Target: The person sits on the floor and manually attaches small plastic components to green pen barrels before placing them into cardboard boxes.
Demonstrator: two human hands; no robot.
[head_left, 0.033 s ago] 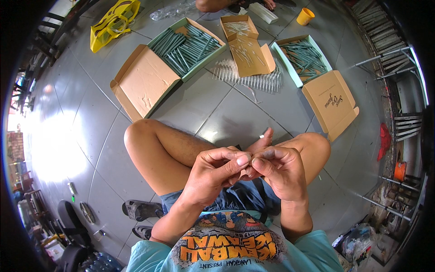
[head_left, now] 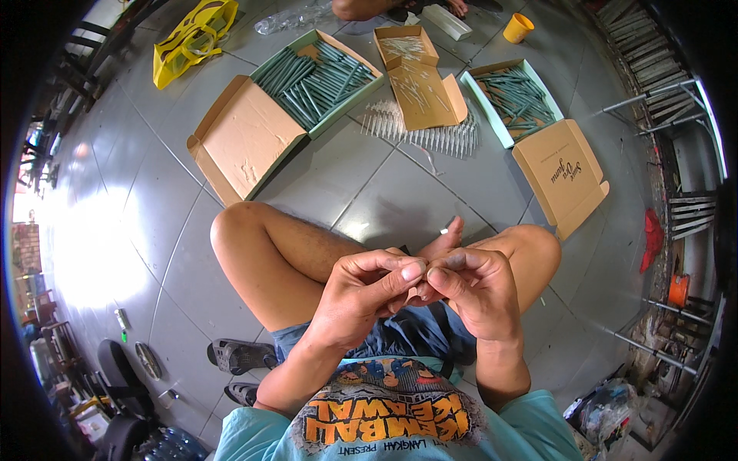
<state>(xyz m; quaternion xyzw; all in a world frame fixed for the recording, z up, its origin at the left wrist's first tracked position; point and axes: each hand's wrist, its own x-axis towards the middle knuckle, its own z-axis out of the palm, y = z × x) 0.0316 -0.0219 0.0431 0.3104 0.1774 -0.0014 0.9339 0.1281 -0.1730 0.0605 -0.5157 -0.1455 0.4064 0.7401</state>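
A grey tiled floor (head_left: 400, 207) spreads under a person who sits on it with bare legs crossed. Largest on it is an open cardboard box with a pale green tray (head_left: 319, 81) full of grey-green thin sticks (head_left: 307, 77) lying in loose bundles, its brown lid (head_left: 242, 142) folded flat toward the person. To the right stands a second, smaller green-edged cardboard box (head_left: 511, 100) with the same kind of sticks inside, and its brown lid (head_left: 561, 173) lies open beside it. Between the two sits a plain brown cardboard box (head_left: 419, 77) scattered with small pale slender pieces. In front of it a row of clear thin pieces (head_left: 430, 134) lies straight on the tiles. A yellow plastic bag (head_left: 192, 34) rests at the far left, a small yellow cup (head_left: 518, 28) at the far right.

The left hand (head_left: 361, 296) and the right hand (head_left: 473, 288) meet above the lap, thumbs and forefingers pressed tip to tip. They pinch something tiny between them, too small and too covered to make out. It sits right at the meeting fingertips, well apart from the boxes.
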